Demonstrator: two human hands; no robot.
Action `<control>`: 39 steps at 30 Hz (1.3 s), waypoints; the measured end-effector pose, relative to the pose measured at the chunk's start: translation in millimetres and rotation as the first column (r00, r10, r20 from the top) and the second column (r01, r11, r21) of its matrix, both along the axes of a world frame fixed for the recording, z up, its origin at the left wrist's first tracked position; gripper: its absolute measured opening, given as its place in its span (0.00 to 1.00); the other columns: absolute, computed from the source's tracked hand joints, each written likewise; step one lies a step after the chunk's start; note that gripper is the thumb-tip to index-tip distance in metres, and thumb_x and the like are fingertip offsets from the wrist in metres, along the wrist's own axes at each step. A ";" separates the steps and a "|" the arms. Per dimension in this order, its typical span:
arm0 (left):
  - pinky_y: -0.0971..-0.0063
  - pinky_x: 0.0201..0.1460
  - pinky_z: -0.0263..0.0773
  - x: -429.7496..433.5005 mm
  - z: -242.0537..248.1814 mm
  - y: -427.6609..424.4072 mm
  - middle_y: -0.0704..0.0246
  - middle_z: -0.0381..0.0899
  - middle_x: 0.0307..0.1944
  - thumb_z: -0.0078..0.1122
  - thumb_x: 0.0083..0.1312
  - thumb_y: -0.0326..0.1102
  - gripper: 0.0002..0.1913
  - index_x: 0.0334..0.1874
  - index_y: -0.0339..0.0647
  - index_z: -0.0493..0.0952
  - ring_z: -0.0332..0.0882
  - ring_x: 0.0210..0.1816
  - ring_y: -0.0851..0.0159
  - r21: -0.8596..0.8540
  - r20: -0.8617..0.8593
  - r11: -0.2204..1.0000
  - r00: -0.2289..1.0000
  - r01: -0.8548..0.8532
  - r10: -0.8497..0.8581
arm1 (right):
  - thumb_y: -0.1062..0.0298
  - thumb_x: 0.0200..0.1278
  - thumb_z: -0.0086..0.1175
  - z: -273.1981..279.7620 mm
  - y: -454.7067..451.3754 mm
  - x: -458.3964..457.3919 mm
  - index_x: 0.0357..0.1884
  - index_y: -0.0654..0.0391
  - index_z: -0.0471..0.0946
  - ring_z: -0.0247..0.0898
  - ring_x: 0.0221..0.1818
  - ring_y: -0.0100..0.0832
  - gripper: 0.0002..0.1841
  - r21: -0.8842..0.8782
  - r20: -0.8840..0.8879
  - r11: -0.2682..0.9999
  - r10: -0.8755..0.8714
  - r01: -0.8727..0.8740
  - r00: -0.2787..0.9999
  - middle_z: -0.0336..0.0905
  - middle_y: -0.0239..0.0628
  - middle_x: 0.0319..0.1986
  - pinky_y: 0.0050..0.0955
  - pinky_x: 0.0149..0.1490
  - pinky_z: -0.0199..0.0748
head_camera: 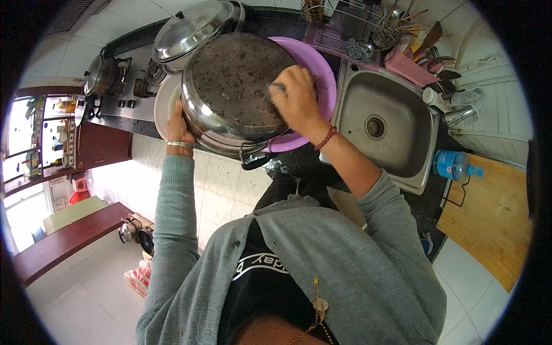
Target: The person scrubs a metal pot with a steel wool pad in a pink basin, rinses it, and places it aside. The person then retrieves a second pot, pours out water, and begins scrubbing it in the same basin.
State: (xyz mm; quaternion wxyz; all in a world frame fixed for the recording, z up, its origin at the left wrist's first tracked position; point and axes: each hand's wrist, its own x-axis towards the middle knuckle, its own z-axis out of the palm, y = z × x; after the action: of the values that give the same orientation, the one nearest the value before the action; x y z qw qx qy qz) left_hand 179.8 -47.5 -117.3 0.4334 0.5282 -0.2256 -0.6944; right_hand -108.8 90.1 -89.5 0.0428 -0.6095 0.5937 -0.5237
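Note:
A large stainless steel pot (239, 82) is tipped over a purple plastic basin (326, 77), its blackened, spotted underside facing me. My left hand (177, 125) grips the pot at its left side. On the right part of the sooty bottom, my right hand (297, 101) presses a dark scouring pad (278, 91), mostly hidden under the fingers and blurred. One black loop handle (256, 162) of the pot points toward me over the counter edge. Behind the pot's left side, a pale round basin or dish (161, 103) is partly covered.
To the right is a stainless steel sink (390, 108) with a drain. A pink utensil basket (405, 67), a water bottle (453, 166) and a wooden board (487, 215) stand around it. A lidded steel pot (194, 30) and gas stove (138, 103) lie left.

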 end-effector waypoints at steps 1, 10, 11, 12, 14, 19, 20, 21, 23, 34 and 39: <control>0.61 0.58 0.75 -2.7 2.0 -0.9 0.60 0.76 0.58 0.46 0.76 0.46 0.23 0.62 0.33 0.71 0.77 0.55 0.58 0.007 0.004 1.000 1.000 0.001 -0.001 | 0.67 0.58 0.56 9.4 2.8 9.7 0.33 0.60 0.73 0.64 0.43 0.48 0.07 0.011 0.018 0.998 0.059 -0.059 0.998 0.69 0.44 0.36 0.42 0.50 0.63; 0.62 0.56 0.76 -12.4 7.3 -1.7 0.61 0.77 0.56 0.54 0.73 0.45 0.23 0.62 0.34 0.72 0.77 0.53 0.59 -0.012 0.057 0.998 0.996 -0.063 0.064 | 0.67 0.62 0.52 -15.1 -30.5 -29.4 0.39 0.59 0.73 0.65 0.45 0.49 0.07 0.036 -0.114 0.999 -0.018 0.023 0.993 0.70 0.47 0.39 0.44 0.52 0.62; 0.62 0.57 0.76 -4.9 -0.9 -3.9 0.61 0.76 0.57 0.53 0.73 0.45 0.23 0.62 0.34 0.71 0.77 0.54 0.58 -0.017 0.054 0.998 0.996 -0.063 0.064 | 0.67 0.62 0.52 -8.9 -21.8 -15.9 0.39 0.59 0.73 0.65 0.45 0.49 0.07 0.030 -0.104 0.999 0.018 -0.015 0.994 0.70 0.46 0.39 0.44 0.52 0.62; 0.61 0.58 0.74 -18.8 14.3 7.6 0.60 0.75 0.59 0.52 0.73 0.46 0.24 0.63 0.35 0.71 0.76 0.56 0.58 0.028 0.080 0.996 0.993 -0.086 0.084 | 0.68 0.61 0.53 -0.2 -9.2 -2.0 0.39 0.58 0.73 0.65 0.46 0.48 0.07 0.045 -0.113 0.995 0.099 -0.094 0.989 0.69 0.45 0.39 0.44 0.53 0.62; 0.61 0.60 0.73 -0.2 0.2 2.1 0.60 0.75 0.60 0.52 0.74 0.46 0.24 0.63 0.35 0.71 0.75 0.57 0.57 0.031 0.041 0.998 0.997 -0.062 0.061 | 0.68 0.57 0.57 31.0 13.2 40.5 0.38 0.55 0.73 0.64 0.45 0.46 0.08 -0.029 -0.032 0.974 0.222 -0.223 0.975 0.68 0.43 0.39 0.44 0.52 0.61; 0.62 0.58 0.74 4.4 -12.3 -1.8 0.60 0.75 0.60 0.52 0.74 0.45 0.23 0.62 0.34 0.72 0.75 0.56 0.58 0.002 0.023 0.998 0.998 -0.063 0.063 | 0.67 0.56 0.59 25.4 16.5 37.5 0.40 0.54 0.73 0.64 0.46 0.46 0.11 0.022 -0.033 0.990 0.139 -0.138 0.990 0.68 0.43 0.42 0.45 0.53 0.60; 0.63 0.58 0.75 6.4 -13.2 -1.0 0.60 0.75 0.59 0.52 0.73 0.44 0.23 0.62 0.33 0.72 0.76 0.56 0.58 0.012 0.016 0.998 0.998 -0.060 0.060 | 0.66 0.57 0.58 11.1 15.1 19.6 0.41 0.54 0.73 0.64 0.46 0.46 0.11 0.070 -0.068 0.996 0.062 -0.057 0.996 0.68 0.43 0.42 0.46 0.53 0.60; 0.63 0.57 0.75 6.5 -13.2 -1.8 0.60 0.76 0.59 0.53 0.73 0.44 0.23 0.62 0.33 0.72 0.76 0.55 0.59 0.018 0.004 0.998 0.998 -0.059 0.059 | 0.66 0.58 0.58 -2.4 14.2 0.4 0.41 0.54 0.73 0.64 0.47 0.46 0.10 0.110 -0.111 0.994 -0.014 0.026 0.994 0.68 0.43 0.43 0.46 0.53 0.60; 0.64 0.56 0.75 -0.4 -10.5 -13.1 0.61 0.76 0.58 0.54 0.73 0.43 0.23 0.61 0.32 0.72 0.77 0.54 0.59 0.003 -0.024 0.999 0.999 -0.046 0.046 | 0.66 0.60 0.55 -29.6 11.7 -30.2 0.43 0.54 0.74 0.64 0.48 0.46 0.10 0.107 -0.078 0.990 -0.082 0.090 0.994 0.69 0.43 0.44 0.45 0.54 0.60; 0.63 0.59 0.73 -17.6 17.6 7.9 0.62 0.77 0.57 0.50 0.74 0.45 0.23 0.61 0.33 0.72 0.77 0.54 0.58 0.036 0.140 0.994 0.985 -0.107 0.101 | 0.68 0.57 0.57 -2.1 37.5 20.5 0.45 0.53 0.74 0.62 0.48 0.43 0.14 -0.009 -0.018 0.998 0.063 -0.064 0.998 0.67 0.41 0.44 0.42 0.53 0.56; 0.62 0.58 0.74 -7.2 2.9 -4.8 0.62 0.77 0.57 0.51 0.74 0.46 0.23 0.61 0.33 0.72 0.77 0.54 0.58 0.020 0.092 0.997 0.993 -0.070 0.068 | 0.68 0.57 0.55 -34.8 20.4 -23.9 0.46 0.52 0.74 0.63 0.49 0.46 0.13 0.010 0.092 0.998 -0.055 0.054 0.994 0.69 0.42 0.46 0.44 0.55 0.57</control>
State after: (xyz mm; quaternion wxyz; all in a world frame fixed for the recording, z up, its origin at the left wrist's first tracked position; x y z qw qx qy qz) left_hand 172.5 -52.3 -114.3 0.4403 0.5719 -0.2187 -0.6567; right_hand -132.7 110.5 -124.2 0.0580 -0.5681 0.6095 -0.5499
